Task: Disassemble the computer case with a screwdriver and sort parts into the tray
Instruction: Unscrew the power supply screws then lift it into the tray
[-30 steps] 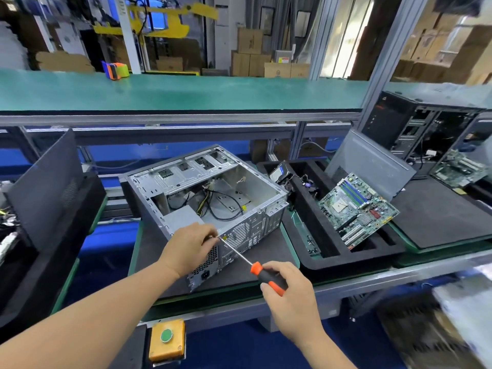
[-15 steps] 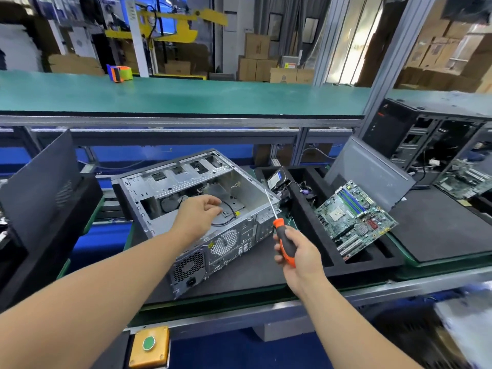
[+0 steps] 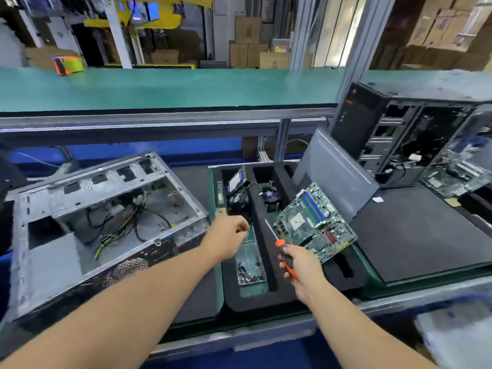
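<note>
We saw the open grey sheet-metal computer case lying on its side on a dark mat at the left part of the workbench, its open face turned up and loose black and yellow cables trailing inside it. Just to its right sat the black foam sorting tray, its near edge close to the front edge of the bench.

Our left hand hung above the tray's left compartment, over a small clear plastic box of dark screws; its fingers were curled in with the tips drawn together, but the blur kept us from telling whether anything was pinched between them. Our right hand was wrapped round the orange-and-black handle of the screwdriver, whose thin steel shaft pointed up and to the left over the foam divider.

A green motherboard with blue memory slots leaned tilted in the tray's right compartment, just beyond the right hand. Behind it a flat grey side panel stood leaning at the tray's far right corner. A small drive and a fan lay in the far compartments. At the right edge of the bench stood a second, black computer tower, open.
</note>
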